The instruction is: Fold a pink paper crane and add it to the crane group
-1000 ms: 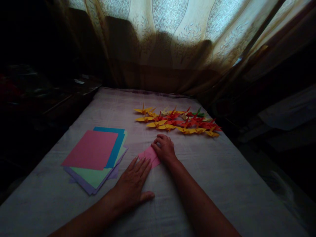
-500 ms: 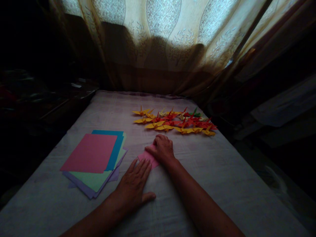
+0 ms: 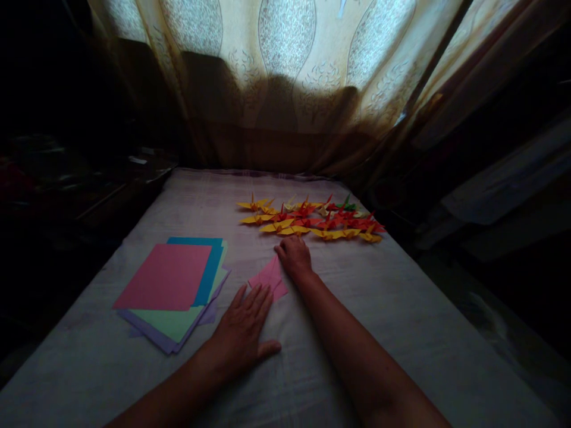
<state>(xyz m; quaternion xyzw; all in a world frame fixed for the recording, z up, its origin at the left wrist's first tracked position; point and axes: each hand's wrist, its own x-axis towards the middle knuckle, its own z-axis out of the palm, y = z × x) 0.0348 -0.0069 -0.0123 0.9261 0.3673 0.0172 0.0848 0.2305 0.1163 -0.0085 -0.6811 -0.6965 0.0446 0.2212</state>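
Nearest: left hand (image 3: 243,330) lies palm down on the cloth-covered tabletop (image 3: 428,333), fingers straight and close together, thumb spread wide. Fingertips rest on the lower edge of a small pink folded paper (image 3: 270,273); it grips nothing.

The paper sits between the hands, near the middle of the tabletop. Flat, pointed at its far end, creased across the face, smaller than the loose sheets. Part of its near edge is hidden under the fingers. I judge it partly folded: several creases in, no raised wings or neck visible.

Right hand (image 3: 295,255) is half curled at the paper's far tip, fingers bent. Cannot tell whether it pinches the tip or merely touches it.

Left of the hands, an uneven stack: pink sheet (image 3: 165,276) on top, blue sheet (image 3: 207,273) beneath, then pale green sheet (image 3: 165,324), purple sheets (image 3: 167,346) lowest. All look unfolded; total uncertain.

Beyond the right hand, rows of paper birds, apparently finished, wings out: yellow birds (image 3: 277,226) mostly in front, red birds (image 3: 330,223) among them, a few cream, one green toward the back.

Farthest: patterned curtain (image 3: 285,95), lit from behind.
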